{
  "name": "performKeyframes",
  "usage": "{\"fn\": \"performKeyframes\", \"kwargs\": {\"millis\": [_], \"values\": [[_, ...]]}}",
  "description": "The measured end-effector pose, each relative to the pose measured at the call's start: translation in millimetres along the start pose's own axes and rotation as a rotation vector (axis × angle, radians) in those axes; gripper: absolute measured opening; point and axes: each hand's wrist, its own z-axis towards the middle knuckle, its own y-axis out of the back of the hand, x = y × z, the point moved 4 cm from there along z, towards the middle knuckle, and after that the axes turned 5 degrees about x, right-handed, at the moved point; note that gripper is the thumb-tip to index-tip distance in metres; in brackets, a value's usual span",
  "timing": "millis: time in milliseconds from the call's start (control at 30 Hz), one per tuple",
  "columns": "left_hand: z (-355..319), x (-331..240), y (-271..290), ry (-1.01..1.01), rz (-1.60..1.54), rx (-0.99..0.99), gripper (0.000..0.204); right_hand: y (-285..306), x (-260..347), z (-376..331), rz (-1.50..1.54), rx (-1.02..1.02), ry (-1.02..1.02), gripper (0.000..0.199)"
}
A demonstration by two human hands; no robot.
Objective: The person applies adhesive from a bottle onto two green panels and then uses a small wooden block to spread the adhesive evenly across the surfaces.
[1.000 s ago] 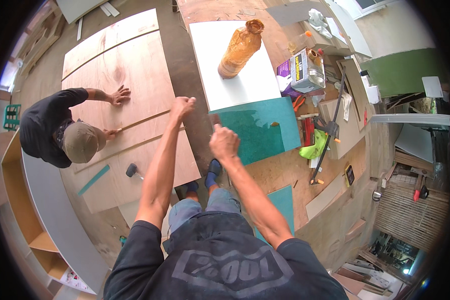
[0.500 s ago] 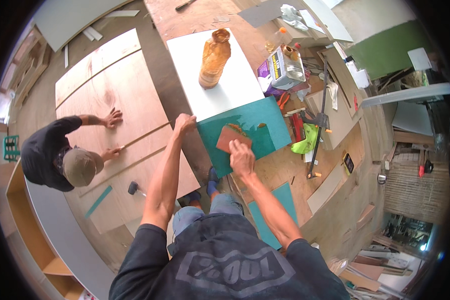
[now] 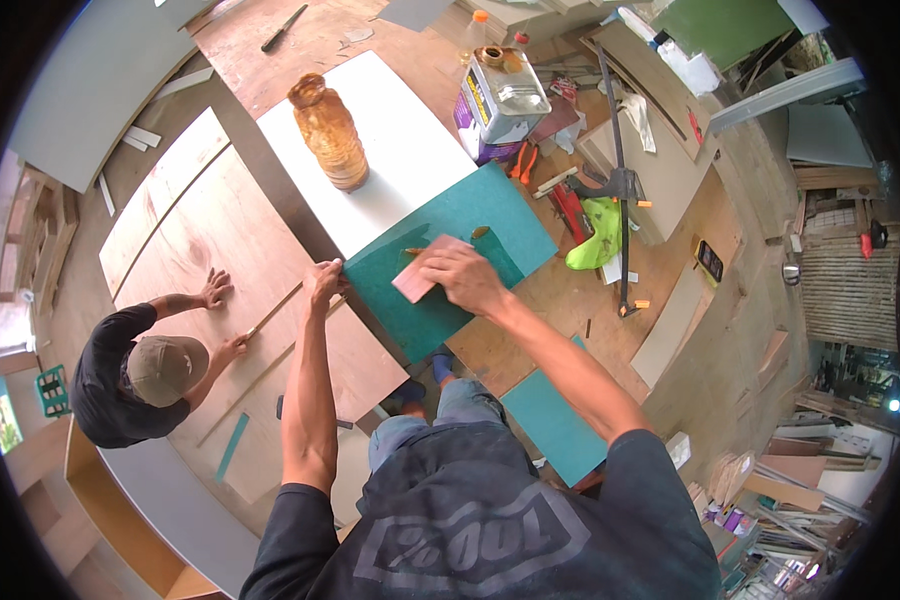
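A teal-green panel [image 3: 470, 215] lies on the workbench, partly over a white board [image 3: 400, 140]. My right hand [image 3: 460, 278] presses a small pinkish flat block [image 3: 417, 280] down on the green panel. My left hand [image 3: 325, 283] grips the panel's left edge, fingers curled over it. An amber ribbed bottle [image 3: 330, 130] stands upright on the white board beyond both hands.
Another person in a cap [image 3: 160, 368] crouches at left, both hands on a large plywood sheet [image 3: 230, 240] on the floor. A metal can [image 3: 505, 95], pliers, a bar clamp [image 3: 620, 180] and a lime-green tool [image 3: 600, 232] crowd the bench's right side. A second green piece [image 3: 555, 420] lies by my knee.
My right hand moved from a raised fist down onto the green panel with the pinkish block. My left hand shifted from the plywood side to the panel's edge.
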Motion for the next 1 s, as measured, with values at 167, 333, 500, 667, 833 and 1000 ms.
{"fn": "performKeyframes", "kwargs": {"millis": [167,333,500,667,833,1000], "values": [[-3.7,-4.6,5.3,0.023,0.032,0.034,0.034,-15.6,-8.4,24.4,-0.080,0.103,0.120,0.019],[-6.6,-2.0,6.6,0.004,0.064,-0.025,0.033,14.2,-29.9,-48.0,-0.134,0.359,0.009,0.028],[-4.6,-8.2,1.9,0.022,0.056,-0.068,0.035,49.9,-30.2,-134.7,-0.050,0.433,-0.074,0.029],[-12.4,-6.5,5.5,0.033,0.029,-0.097,0.037,92.7,-73.3,-89.8,-0.055,0.149,-0.085,0.026],[-12.1,-5.5,0.0,0.048,-0.062,-0.099,0.036,62.6,-135.4,-31.2,-0.118,0.024,-0.019,0.029],[-15.4,-5.8,3.0,0.042,-0.035,-0.172,0.034,74.0,-145.2,-15.5,-0.099,0.116,0.016,0.027]]}}
